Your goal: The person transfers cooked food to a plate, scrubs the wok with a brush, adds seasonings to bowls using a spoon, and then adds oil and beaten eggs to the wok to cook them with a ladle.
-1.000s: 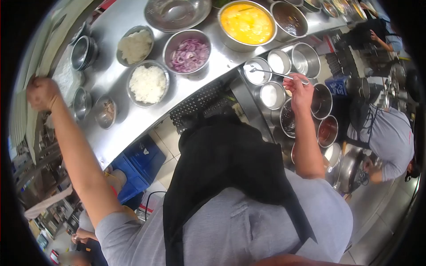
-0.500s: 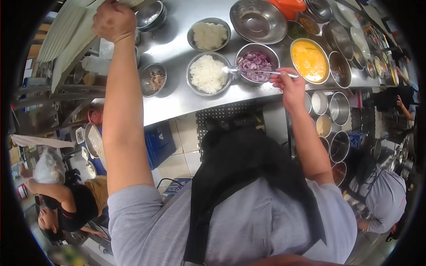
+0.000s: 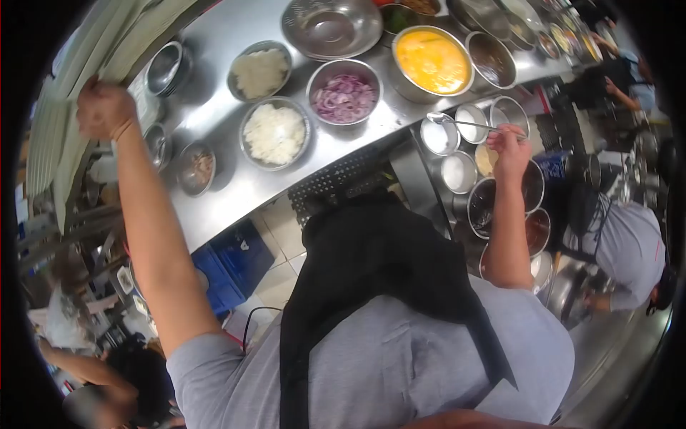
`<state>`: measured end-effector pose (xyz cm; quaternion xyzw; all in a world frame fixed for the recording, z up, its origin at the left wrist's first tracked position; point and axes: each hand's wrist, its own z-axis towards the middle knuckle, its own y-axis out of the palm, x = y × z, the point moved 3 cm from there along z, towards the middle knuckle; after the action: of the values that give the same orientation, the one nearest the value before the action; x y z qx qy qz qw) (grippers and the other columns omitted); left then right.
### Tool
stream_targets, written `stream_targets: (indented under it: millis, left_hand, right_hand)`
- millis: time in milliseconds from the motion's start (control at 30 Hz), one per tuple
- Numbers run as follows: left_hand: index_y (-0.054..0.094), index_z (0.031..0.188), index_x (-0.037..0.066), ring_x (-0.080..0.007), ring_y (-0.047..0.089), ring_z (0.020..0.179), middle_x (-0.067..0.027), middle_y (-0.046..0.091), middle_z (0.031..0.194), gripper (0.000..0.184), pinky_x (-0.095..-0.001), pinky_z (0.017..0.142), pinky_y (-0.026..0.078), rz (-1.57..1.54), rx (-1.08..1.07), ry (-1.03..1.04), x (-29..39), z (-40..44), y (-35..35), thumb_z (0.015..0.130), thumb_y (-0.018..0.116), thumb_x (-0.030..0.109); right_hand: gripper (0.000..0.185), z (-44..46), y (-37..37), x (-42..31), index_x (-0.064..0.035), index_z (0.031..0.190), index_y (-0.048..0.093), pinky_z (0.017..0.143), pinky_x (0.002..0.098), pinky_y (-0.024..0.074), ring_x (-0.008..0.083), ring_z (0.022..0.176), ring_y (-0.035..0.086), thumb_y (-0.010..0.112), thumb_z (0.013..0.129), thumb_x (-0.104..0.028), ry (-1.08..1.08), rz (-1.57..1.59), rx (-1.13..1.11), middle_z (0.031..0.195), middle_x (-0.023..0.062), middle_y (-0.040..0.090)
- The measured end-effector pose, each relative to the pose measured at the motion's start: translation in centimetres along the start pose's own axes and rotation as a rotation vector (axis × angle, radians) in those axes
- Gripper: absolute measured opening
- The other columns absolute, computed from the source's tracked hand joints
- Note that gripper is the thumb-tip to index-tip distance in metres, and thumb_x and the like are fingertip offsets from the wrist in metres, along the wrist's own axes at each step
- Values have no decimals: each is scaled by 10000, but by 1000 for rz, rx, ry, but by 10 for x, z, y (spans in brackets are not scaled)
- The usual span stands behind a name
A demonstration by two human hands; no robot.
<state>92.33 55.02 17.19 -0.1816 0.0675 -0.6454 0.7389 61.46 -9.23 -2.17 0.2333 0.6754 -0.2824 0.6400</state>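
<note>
My right hand (image 3: 510, 151) grips the handle of a metal spoon (image 3: 464, 124). The spoon's bowl is over a container of white powder (image 3: 440, 136) in the group of metal pots at the right. My left hand (image 3: 106, 109) is raised at the upper left, near the edge of the steel counter; it is curled and blurred, and whether it holds anything is hidden. On the counter stand a bowl of white rice (image 3: 274, 134), a pot of sliced purple onion (image 3: 344, 99) and a pot of yellow liquid egg (image 3: 431, 61).
Stacked small bowls (image 3: 166, 70) and a bowl with brownish pieces (image 3: 196, 169) sit at the counter's left. A large metal bowl (image 3: 331, 27) stands at the back. A blue bin (image 3: 227, 266) is below the counter. Co-workers (image 3: 616, 243) are at the right and lower left.
The spoon has gone from beside the rice and onion to over the white powder at the right. My left hand stays raised. The view has turned compared with half a second ago.
</note>
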Motion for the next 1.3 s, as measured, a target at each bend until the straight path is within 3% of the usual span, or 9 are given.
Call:
stream_targets:
  millis: [100,367,667,900,1167,1300]
  left_hand:
    - [767,956,223,-359,678,850,-105,732,923,345,-504,763,501,12,-34,11,-1,4,0,807,460,274]
    - [765,952,195,-375,673,852,-127,728,921,352,-508,773,506,40,-53,41,2,4,-4,824,446,268]
    - [767,930,186,-380,672,849,-139,724,933,356,-506,769,510,95,-54,53,-11,5,8,820,438,264]
    - [766,931,186,-375,669,864,-126,721,939,354,-501,779,511,60,-40,51,-5,4,3,819,441,272]
    - [764,940,191,-368,662,873,-122,715,966,348,-495,784,511,29,-35,63,-12,6,8,822,445,267]
    - [760,962,195,-365,665,884,-122,715,971,345,-492,782,516,58,-29,49,-2,3,0,816,454,259]
  right_hand:
    - [126,8,-32,64,-7,959,626,564,246,517,155,631,648,573,948,-121,2,-231,16,766,115,677]
    - [144,5,-5,131,31,976,620,573,255,534,162,639,660,591,953,-108,110,-106,67,787,136,690]
    - [129,-3,-9,134,19,985,627,597,272,542,184,670,665,579,957,-97,223,121,91,816,143,683]
    - [128,-19,-35,93,16,989,626,615,269,543,187,690,665,570,964,-96,225,193,177,832,144,683]
    - [128,-18,-44,98,17,1014,605,635,283,550,213,725,674,584,943,-88,196,266,109,854,152,681]
    - [136,-22,-25,58,12,1009,609,651,291,549,218,734,674,597,934,-99,150,340,33,852,138,677]
